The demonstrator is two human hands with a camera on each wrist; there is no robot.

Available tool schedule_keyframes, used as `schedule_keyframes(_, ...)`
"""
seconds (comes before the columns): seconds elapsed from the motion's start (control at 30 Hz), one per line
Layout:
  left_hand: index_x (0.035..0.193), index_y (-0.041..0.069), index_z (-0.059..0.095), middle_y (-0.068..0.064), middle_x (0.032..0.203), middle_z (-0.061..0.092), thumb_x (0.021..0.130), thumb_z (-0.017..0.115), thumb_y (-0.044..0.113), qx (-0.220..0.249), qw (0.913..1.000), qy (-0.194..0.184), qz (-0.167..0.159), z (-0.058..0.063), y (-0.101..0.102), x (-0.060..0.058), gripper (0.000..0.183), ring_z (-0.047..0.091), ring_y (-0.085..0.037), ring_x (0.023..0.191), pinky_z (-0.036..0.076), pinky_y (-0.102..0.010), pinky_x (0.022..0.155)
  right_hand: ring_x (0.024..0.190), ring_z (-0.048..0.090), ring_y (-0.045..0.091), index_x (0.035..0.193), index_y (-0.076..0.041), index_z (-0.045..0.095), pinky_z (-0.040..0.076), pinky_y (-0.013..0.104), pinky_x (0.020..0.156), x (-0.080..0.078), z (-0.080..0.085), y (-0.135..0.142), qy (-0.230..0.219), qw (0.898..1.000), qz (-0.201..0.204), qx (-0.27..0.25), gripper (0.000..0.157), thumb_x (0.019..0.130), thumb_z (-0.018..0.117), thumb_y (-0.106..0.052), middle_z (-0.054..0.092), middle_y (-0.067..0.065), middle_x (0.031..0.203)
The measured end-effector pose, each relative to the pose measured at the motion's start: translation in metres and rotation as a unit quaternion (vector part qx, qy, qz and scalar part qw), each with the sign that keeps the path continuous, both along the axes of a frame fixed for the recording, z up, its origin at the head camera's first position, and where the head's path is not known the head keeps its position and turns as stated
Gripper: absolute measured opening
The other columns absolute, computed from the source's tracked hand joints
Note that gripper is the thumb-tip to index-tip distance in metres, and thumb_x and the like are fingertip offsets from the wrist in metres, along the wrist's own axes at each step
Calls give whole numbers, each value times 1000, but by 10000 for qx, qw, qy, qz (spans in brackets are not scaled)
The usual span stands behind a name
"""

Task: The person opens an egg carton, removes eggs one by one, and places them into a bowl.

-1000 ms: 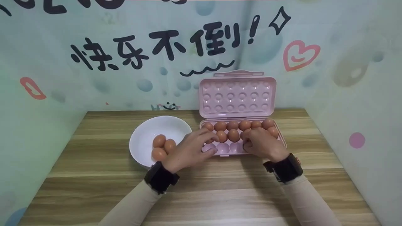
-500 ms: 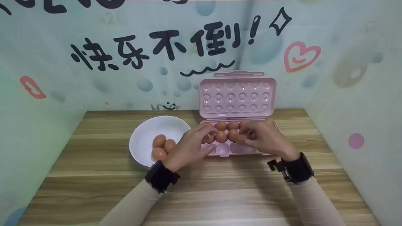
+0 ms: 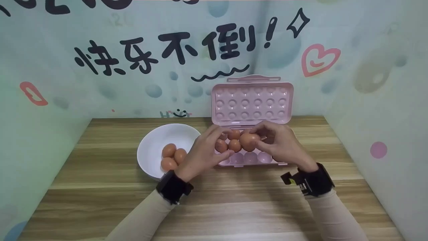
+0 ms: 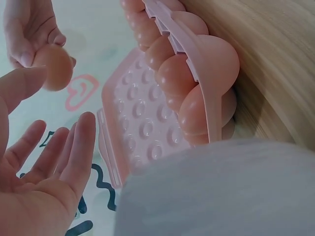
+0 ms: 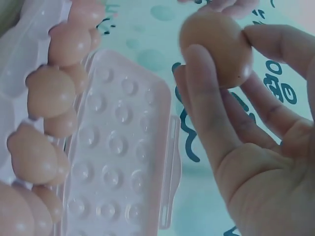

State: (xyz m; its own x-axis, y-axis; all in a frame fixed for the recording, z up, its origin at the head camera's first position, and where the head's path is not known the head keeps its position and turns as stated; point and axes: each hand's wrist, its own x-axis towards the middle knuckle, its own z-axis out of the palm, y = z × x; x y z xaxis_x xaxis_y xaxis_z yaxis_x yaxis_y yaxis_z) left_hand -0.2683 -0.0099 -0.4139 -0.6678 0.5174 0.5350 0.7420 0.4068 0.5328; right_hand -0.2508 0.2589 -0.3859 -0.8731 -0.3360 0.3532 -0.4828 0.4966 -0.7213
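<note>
My right hand point(image 3: 284, 142) pinches a brown egg point(image 3: 249, 142) between thumb and fingertips, above the pink egg box point(image 3: 250, 158). The right wrist view shows this egg point(image 5: 216, 46) close up, held clear of the box. At the box's left end is my left hand point(image 3: 205, 149), fingers spread and nothing in its grasp. In the left wrist view the left thumb point(image 4: 24, 86) overlaps the edge of the held egg. Brown eggs point(image 3: 234, 146) sit in the back and middle rows, partly hidden by my hands; bare cups show along the front row.
A white bowl point(image 3: 150, 140) stands left of the box, with brown eggs point(image 3: 169, 150) inside; my left hand covers part of its right side. The box's dimpled lid point(image 3: 252, 103) stands raised at the back, near the printed wall point(image 3: 133, 97). Wooden tabletop point(image 3: 214, 207) extends in front.
The right hand has come up from the box's cups, and an egg now shows between its fingertips. The left hand has barely shifted; the eggs in the bowl look the same.
</note>
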Motion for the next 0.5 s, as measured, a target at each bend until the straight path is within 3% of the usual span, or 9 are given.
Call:
schedule_keyframes(0.2,132,11,64,-2,128,65,88,88,17,143,9996,109,-212,1,2,1,51,66,-21,113,57,-29,93,107,75,15,119,-13,72,61,34,93,0,-3,-4,-55,9991,423,24,27,96,81,-25,75,-3,119)
schedule_keyframes(0.37,126,8,65,-4,126,65,88,88,13,206,9990,86,-385,0,4,1,45,67,-19,109,58,-21,86,116,72,21,122,-9,70,58,39,101,0,-6,-7,-297,9959,828,-213,27,99,77,-20,72,2,125)
schedule_keyframes(0.5,121,5,66,-6,126,65,88,88,12,286,9984,37,-489,0,7,2,40,67,-18,106,60,-23,85,119,70,22,121,-9,69,57,37,103,1,-6,-9,-423,9941,944,-323,24,99,76,-18,70,3,126)
